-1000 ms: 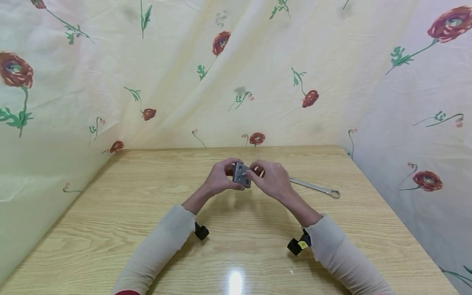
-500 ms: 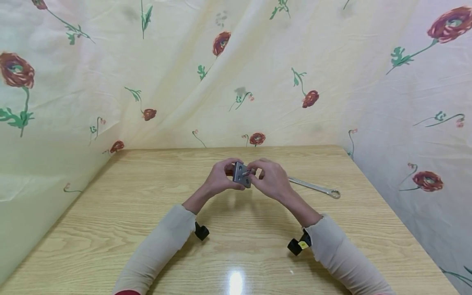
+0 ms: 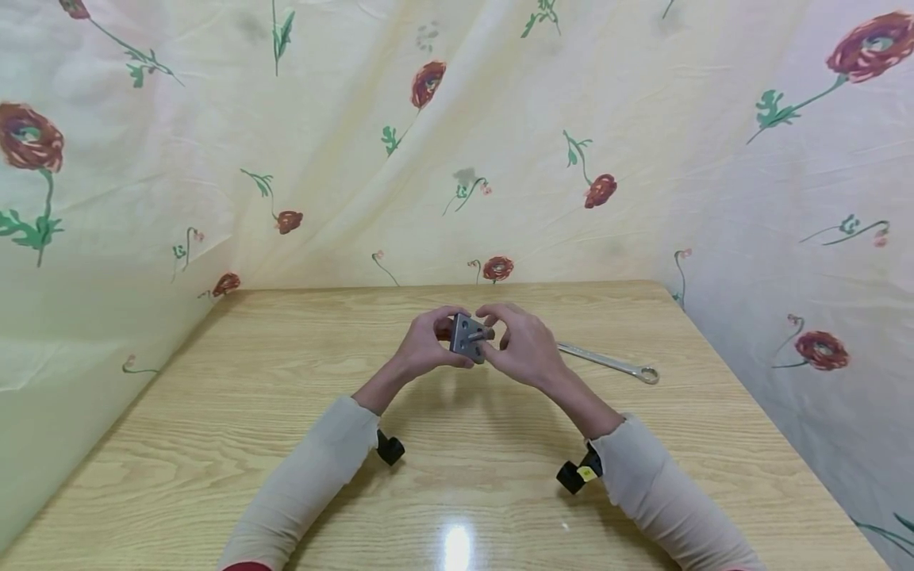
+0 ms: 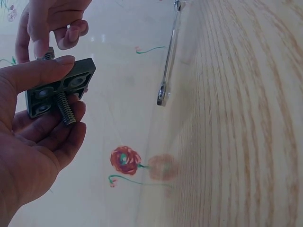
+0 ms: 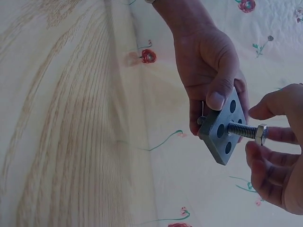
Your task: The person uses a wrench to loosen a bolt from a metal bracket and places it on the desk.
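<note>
My left hand grips a grey square metal plate by its edges, above the table. Several round holes surround a hex bolt that passes through the plate's middle. Its threaded end sticks out on the far side, as the left wrist view shows. The right hand is at the bolt's head, fingers loosely bent around it. In the right wrist view one digit stands clear of the head while another lies behind it; no firm pinch shows.
A combination wrench lies on the wooden table, right of the hands. Flower-printed cloth hangs behind the table and along both sides. Black wrist cameras hang below the sleeves.
The right fingers, which pinched the bolt, have spread and loosened, so more of the bolt shows. My left hand and the plate have stayed in place.
</note>
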Motion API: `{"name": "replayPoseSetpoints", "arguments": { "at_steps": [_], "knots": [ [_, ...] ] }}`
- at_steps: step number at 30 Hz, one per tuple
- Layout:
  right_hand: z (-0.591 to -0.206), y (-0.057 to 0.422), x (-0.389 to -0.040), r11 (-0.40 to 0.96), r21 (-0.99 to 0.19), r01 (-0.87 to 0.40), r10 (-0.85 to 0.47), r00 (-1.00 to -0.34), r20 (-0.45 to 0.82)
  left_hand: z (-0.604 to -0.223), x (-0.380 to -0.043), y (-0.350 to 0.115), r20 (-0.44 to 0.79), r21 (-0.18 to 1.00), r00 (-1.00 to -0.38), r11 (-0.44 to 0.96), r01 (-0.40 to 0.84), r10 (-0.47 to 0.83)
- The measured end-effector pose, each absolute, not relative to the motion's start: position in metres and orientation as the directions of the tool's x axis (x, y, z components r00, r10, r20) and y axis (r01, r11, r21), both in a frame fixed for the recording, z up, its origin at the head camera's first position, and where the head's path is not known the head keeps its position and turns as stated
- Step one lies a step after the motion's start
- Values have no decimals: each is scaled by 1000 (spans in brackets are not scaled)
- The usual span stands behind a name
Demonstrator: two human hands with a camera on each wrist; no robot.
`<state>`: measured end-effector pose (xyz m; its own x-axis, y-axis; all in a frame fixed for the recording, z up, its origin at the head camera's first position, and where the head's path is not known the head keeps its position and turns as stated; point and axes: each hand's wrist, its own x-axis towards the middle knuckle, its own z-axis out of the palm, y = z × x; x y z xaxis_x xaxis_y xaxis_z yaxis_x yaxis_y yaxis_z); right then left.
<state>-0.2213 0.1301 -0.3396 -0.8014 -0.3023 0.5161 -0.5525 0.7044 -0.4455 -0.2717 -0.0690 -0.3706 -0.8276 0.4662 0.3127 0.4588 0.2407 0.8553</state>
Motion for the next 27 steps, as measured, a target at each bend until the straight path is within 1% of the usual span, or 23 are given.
{"name": "replayPoseSetpoints", "arguments": {
  "at_steps": [4,7,27],
  "knots": [
    [-339,131,-221,735,-480,-479,-251,-849,465,-371,-272,-69,310,854,-830,247,457,464],
    [-340,131,-222,739,-495,-457,-231,-862,452,-371,-273,-68,307,854,-833,252,454,460],
    [-341,131,-225,703,-451,-550,-285,-799,530,-371,-274,-68,312,861,-831,232,452,461]
  ]
}}
